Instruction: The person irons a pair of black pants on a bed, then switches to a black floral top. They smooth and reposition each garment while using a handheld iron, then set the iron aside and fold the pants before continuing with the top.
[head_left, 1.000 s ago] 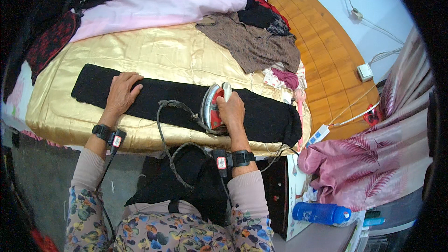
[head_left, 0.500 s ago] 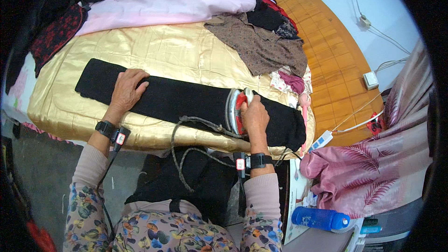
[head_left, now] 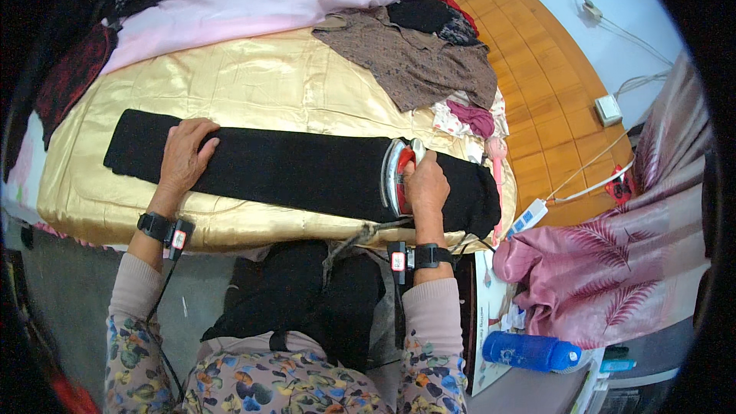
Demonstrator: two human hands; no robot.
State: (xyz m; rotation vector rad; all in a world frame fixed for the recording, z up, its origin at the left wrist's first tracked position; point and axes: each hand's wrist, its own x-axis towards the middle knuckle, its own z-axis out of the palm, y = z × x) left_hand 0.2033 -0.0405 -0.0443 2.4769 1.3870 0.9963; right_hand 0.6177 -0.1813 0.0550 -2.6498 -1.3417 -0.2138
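Observation:
A long black folded garment [head_left: 299, 165], perhaps trousers, lies flat across the gold satin bedspread [head_left: 238, 77]. Near its left end my left hand [head_left: 184, 155] rests on the cloth, palm down with the thumb spread from the fingers. Toward the right end, my right hand [head_left: 426, 187] is wrapped round the handle of a red and silver clothes iron [head_left: 395, 176]. The iron stands on the black cloth, and its soleplate is hidden. From the iron a grey fabric-covered cord [head_left: 353, 239] droops over the bed's front edge.
Beyond lie a brown patterned shirt [head_left: 414, 57] and a pink cloth [head_left: 230, 0]. At right are a wooden headboard [head_left: 537, 100], a white power strip [head_left: 527, 218], a pink stick-like object [head_left: 497, 176], a pink curtain [head_left: 598, 276] and a blue bottle [head_left: 525, 350].
The iron has shifted slightly to the right along the garment with my right hand. The cord's loop has dropped off the bedspread. My left hand stays on the cloth as the view shifts a little.

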